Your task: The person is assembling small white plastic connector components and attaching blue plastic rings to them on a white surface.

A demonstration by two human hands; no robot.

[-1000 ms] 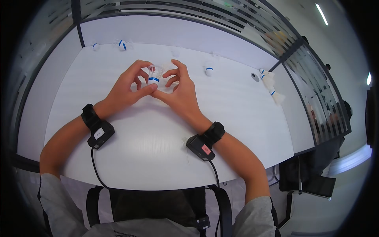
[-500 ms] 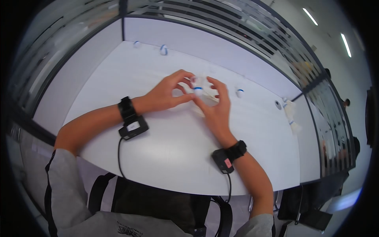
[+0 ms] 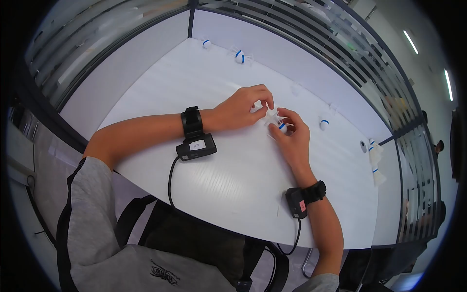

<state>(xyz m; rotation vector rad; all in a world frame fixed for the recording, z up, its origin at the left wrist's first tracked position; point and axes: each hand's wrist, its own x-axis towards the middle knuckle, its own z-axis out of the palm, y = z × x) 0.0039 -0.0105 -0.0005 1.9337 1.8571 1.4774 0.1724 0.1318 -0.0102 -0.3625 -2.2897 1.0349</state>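
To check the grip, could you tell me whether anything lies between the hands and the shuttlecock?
Nothing visible does: the left hand and right hand both hold the shuttlecock directly. Other shuttlecocks lie apart on the table.

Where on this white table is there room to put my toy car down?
Biggest bare patch: the table near its front edge, between left forearm and right forearm. Another lies between the left forearm and the two far shuttlecocks. A third sits between the right forearm and the shuttlecock pile. Crowded: where left hand and right hand pinch the shuttlecock.
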